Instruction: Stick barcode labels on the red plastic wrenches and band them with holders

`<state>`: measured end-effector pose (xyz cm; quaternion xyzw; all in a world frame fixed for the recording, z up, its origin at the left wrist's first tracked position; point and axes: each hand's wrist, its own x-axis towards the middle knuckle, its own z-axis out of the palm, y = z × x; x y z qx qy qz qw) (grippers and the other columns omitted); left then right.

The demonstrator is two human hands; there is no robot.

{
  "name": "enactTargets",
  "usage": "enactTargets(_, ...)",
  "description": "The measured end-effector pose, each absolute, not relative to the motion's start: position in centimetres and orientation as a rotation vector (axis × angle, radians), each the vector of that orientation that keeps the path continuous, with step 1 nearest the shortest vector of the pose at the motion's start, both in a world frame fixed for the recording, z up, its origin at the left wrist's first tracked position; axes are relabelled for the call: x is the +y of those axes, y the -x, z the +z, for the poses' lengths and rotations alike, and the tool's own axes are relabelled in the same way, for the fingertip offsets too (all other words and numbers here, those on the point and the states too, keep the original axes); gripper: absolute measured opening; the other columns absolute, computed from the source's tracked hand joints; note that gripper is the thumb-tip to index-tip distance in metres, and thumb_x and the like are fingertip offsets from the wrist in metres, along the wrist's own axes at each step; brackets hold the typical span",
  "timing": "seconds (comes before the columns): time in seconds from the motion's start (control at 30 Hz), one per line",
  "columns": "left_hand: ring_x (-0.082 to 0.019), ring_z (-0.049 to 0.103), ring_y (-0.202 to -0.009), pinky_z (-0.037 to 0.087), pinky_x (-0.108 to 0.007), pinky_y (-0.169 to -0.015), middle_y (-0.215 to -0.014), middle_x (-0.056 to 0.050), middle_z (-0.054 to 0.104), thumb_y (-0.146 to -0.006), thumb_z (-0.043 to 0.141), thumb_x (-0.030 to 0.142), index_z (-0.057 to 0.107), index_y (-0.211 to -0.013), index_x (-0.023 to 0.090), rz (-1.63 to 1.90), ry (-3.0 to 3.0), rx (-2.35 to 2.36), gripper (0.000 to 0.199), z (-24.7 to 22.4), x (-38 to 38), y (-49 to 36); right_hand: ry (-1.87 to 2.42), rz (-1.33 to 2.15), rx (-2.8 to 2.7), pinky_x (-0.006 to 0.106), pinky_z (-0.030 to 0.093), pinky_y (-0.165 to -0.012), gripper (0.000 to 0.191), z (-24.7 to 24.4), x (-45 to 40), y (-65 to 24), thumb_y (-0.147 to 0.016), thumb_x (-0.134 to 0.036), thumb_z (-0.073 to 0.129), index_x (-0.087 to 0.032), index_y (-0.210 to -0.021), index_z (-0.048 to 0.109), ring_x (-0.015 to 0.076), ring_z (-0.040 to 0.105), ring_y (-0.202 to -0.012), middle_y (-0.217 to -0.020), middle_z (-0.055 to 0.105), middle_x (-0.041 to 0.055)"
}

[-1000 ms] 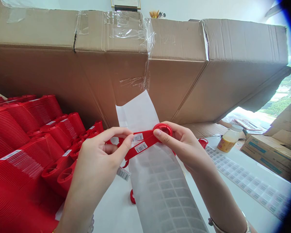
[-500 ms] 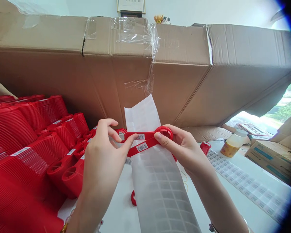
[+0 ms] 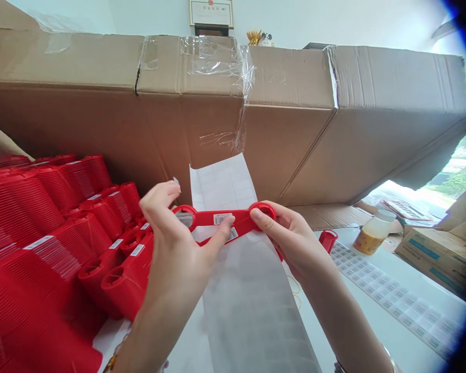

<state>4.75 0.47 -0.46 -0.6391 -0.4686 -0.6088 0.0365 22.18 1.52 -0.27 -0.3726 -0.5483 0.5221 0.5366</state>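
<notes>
My right hand point(image 3: 291, 233) pinches flat red plastic pieces point(image 3: 243, 214) by one ring end, thumb on top. The front piece has a ring at each end and a barcode label point(image 3: 219, 218) on its bar. A second red piece crosses behind and below it, with another barcode label point(image 3: 232, 234). My left hand point(image 3: 178, 238) is open, its thumb pressing on the front piece near the label and its other fingers raised apart. A small sticker point(image 3: 176, 182) clings at a left fingertip. Behind the pieces hangs a pale label backing sheet point(image 3: 252, 290) with a faint grid.
Stacks of red pieces point(image 3: 34, 223) fill the left side. A large cardboard box point(image 3: 202, 119) walls off the back. At right are a sheet of barcode labels point(image 3: 388, 295), a jar with yellowish contents point(image 3: 374, 233), a small carton point(image 3: 435, 259) and a red part point(image 3: 328, 240).
My left thumb has slid right along the front piece, over the label. My left fingers have lifted away, and a sticker now shows at a fingertip. The right hand keeps its grip.
</notes>
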Motion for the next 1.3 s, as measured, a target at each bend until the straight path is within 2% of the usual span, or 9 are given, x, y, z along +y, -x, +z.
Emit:
enactTargets(0.23, -0.031, 0.058, -0.128, 0.054, -0.052, -0.104, -0.154, -0.012, 0.030, -0.073, 0.087, 0.044, 0.032, -0.128, 0.034, -2.025, 1.967, -1.584, 0.078, -0.8, 1.2, -5.0, 0.889, 1.213, -1.325, 0.027, 0.047, -0.060, 0.040, -0.3, 1.2, -22.0, -0.081, -0.061, 0.077, -0.023, -0.084, 0.065, 0.0160, 0.057, -0.069, -0.077, 0.063, 0.0006)
enactTargets(0.43, -0.026, 0.055, -0.133, 0.051, -0.048, -0.109, -0.149, -0.009, 0.044, -0.091, 0.070, 0.033, 0.035, -0.124, 0.031, -2.154, 2.040, -1.544, 0.048, -0.7, 1.3, -4.5, 0.860, 1.231, -1.318, 0.029, 0.051, -0.061, 0.037, -0.6, 1.8, -22.4, -0.080, -0.058, 0.079, -0.024, -0.084, 0.066, 0.0178, 0.060, -0.069, -0.076, 0.064, 0.0012)
enactTargets(0.57, -0.028, 0.052, -0.136, 0.047, -0.047, -0.110, -0.149, -0.007, 0.049, -0.097, 0.059, 0.049, 0.051, -0.118, 0.030, -2.229, 2.031, -1.761, 0.030, 0.0, 1.1, -3.6, 0.844, 1.243, -1.296, 0.026, 0.052, -0.061, 0.036, -0.7, 2.1, -22.7, -0.078, -0.055, 0.083, -0.023, -0.083, 0.068, 0.0167, 0.063, -0.071, -0.079, 0.068, 0.0019)
enactTargets(0.7, -0.027, 0.064, -0.113, 0.057, -0.035, -0.087, -0.120, -0.005, 0.067, -0.094, 0.055, 0.065, 0.064, -0.089, 0.025, -2.361, 2.059, -1.986, 0.041, 1.2, 0.7, -2.3, 0.859, 1.192, -1.316, 0.027, 0.052, -0.063, 0.034, -0.3, 2.0, -23.2, -0.081, -0.055, 0.081, -0.023, -0.085, 0.070, 0.0173, 0.065, -0.074, -0.081, 0.070, 0.0023)
enactTargets(0.77, -0.023, 0.066, -0.094, 0.056, -0.030, -0.073, -0.098, -0.003, 0.069, -0.091, 0.062, 0.060, 0.065, -0.084, 0.024, -2.487, 2.213, -1.997, 0.037, 1.7, 0.5, -1.7, 0.872, 1.160, -1.329, 0.028, 0.054, -0.066, 0.033, -0.1, 1.9, -23.5, -0.083, -0.055, 0.079, -0.024, -0.086, 0.071, 0.0178, 0.066, -0.077, -0.085, 0.072, 0.0031)
enactTargets(0.87, -0.019, 0.064, -0.083, 0.054, -0.026, -0.072, -0.082, -0.001, 0.067, -0.091, 0.067, 0.049, 0.064, -0.077, 0.022, -2.602, 2.535, -1.930, 0.030, 2.3, 0.4, -1.1, 0.879, 1.149, -1.364, 0.027, 0.054, -0.067, 0.031, 0.1, 1.9, -23.9, -0.083, -0.054, 0.079, -0.024, -0.087, 0.073, 0.0175, 0.067, -0.078, -0.087, 0.074, 0.0035)
enactTargets(1.03, -0.018, 0.066, -0.080, 0.058, -0.027, -0.070, -0.089, -0.004, 0.070, -0.092, 0.068, 0.041, 0.069, -0.091, 0.021, -2.661, 2.803, -1.862, 0.019, 2.7, -0.1, -0.6, 0.874, 1.231, -1.356, 0.029, 0.057, -0.068, 0.033, 0.3, 2.1, -24.4, -0.081, -0.054, 0.081, -0.023, -0.093, 0.074, 0.0207, 0.071, -0.082, -0.093, 0.077, 0.0057)
enactTargets(1.17, -0.019, 0.067, -0.086, 0.061, -0.026, -0.073, -0.090, -0.001, 0.066, -0.084, 0.079, 0.037, 0.067, -0.098, 0.026, -2.380, 2.933, -1.831, 0.022, 2.4, -0.1, 0.0, 0.874, 1.281, -1.358, 0.026, 0.057, -0.066, 0.034, 0.3, 2.1, -24.8, -0.081, -0.054, 0.081, -0.023, -0.094, 0.074, 0.0196, 0.070, -0.082, -0.093, 0.076, 0.0053)
enactTargets(1.3, -0.028, 0.065, -0.108, 0.062, -0.041, -0.088, -0.115, -0.004, 0.061, -0.080, 0.082, 0.037, 0.068, -0.100, 0.027, -2.099, 2.800, -1.731, 0.027, 1.4, 0.6, 0.3, 0.884, 1.278, -1.349, 0.025, 0.056, -0.063, 0.034, 0.2, 2.3, -24.7, -0.082, -0.055, 0.080, -0.024, -0.094, 0.074, 0.0180, 0.069, -0.078, -0.091, 0.076, 0.0042)
